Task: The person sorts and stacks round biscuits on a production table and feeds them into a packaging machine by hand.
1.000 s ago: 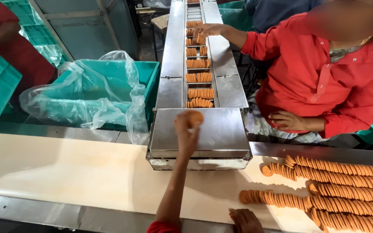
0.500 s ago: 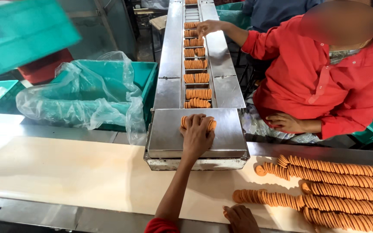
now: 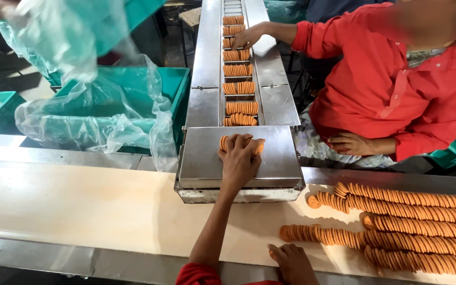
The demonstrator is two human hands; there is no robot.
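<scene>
My left hand reaches forward over the flat steel plate at the near end of a narrow feed channel. It is closed over a short stack of round orange biscuits lying on the plate. Just beyond it, more biscuit stacks sit in the channel. At the bottom edge, my right hand rests on the cream conveyor belt. Its fingers lie loose beside the end of a long biscuit row.
Several long biscuit rows lie on the belt at right. A person in a red shirt sits right of the channel, one hand on stacks farther up. Green crates with clear plastic liners stand at left, one liner lifted.
My left hand has gone from holding the biscuit stack upright to lying over it on the plate, nearer the channel. At left, a green crate and liner were lifted.
</scene>
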